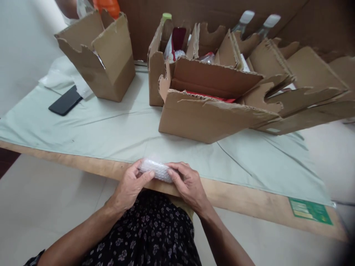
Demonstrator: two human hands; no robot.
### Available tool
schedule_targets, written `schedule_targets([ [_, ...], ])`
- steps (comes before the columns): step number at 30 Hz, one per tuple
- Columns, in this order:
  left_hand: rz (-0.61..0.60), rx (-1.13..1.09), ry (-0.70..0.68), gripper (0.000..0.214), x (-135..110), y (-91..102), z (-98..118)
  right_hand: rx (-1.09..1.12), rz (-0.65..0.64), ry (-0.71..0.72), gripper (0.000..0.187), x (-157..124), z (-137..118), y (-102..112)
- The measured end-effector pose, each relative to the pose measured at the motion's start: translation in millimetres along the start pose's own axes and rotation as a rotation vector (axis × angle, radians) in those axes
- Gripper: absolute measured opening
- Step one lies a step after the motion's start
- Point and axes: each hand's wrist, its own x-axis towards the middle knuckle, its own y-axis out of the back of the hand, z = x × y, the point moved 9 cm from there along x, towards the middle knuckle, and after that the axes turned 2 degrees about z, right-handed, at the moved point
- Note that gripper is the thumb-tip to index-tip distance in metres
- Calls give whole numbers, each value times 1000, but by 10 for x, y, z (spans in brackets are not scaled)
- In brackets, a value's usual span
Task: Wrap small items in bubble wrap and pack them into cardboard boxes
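Bubble-wrap bundle held at the front edge of a counter, seen from above. The bubble-wrap bundle [157, 171], a short translucent roll, lies crosswise between the two hands, over the bare wooden margin of the counter [238, 199]. The left hand [130, 186] grips its left end — thumb on the near face, the other fingers behind. The right hand [190, 184] grips the opposite end, its thumb pressed to the near side and its index finger along the top. The fingers of both hands are thus clamped on the bundle; its contents cannot be made out.

Beyond the hands, a pale green cloth [124, 127] covers most of the counter. At the left stands an open cardboard box [120, 61] with an orange object [109, 7] showing above its rim; beside it lie a flat black object [64, 102] and crumpled translucent wrap [59, 70]. To the right, a cut-down cardboard carton [208, 118] with a red item [213, 96] inside stands before further open cartons [156, 79]. Two white-capped bottles [245, 19] rise behind these. A green label [310, 210] lies on the wooden margin — far right.
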Motion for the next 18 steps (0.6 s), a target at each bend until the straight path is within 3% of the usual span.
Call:
schedule_targets([
  [3, 61, 20, -25, 28, 44, -52, -32, 2, 106, -5, 23, -83, 30, 151],
  [6, 66, 76, -72, 24, 52, -116, 31, 196, 52, -133, 54, -129, 166, 178],
  [7, 53, 95, -88, 23, 51, -146, 63, 264, 4, -175, 54, -136, 194, 158],
  [10, -37, 160, -166, 23, 67, -268, 233, 297, -21, -177, 27, -109, 132, 267],
  [12, -76, 220, -347, 25, 94, -332, 542, 218, 68, -98, 17, -66, -20, 527],
  [14, -63, 324, -642, 40, 112, -387, 1016, 134, 187, 16, 13, -23, -254, 886],
  [16, 7, 500, -915, 64, 157, -468, 1484, 22, 319, 143, 13, 29, -544, 1289],
  [18, 101, 681, -1067, 69, 292, -574, 1824, -164, 481, 259, 17, 112, -856, 1687],
])
